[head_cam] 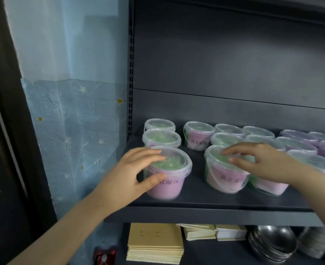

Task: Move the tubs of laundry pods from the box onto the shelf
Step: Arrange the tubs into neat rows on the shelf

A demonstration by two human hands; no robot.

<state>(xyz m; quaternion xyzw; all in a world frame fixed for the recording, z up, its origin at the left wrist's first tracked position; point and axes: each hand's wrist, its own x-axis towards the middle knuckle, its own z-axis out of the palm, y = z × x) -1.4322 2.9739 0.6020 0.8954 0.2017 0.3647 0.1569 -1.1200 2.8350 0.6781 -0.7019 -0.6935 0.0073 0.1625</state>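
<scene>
The front-left tub (170, 188), clear, pink-labelled, lid shut, stands upright beside rows of like tubs (199, 135) on the dark shelf (196, 200).

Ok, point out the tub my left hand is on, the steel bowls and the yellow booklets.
Front-left tub (167, 190), head view, pink side wall.
Steel bowls (272, 239), head view, inside of top bowl.
Yellow booklets (154, 236), head view, top cover.

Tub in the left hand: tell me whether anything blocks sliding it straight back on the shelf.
Yes. A second tub stands right behind the held tub that the left hand grips, and a third tub stands behind that. To its right the shelf lies bare up to the next tub, which the right hand touches.
</scene>
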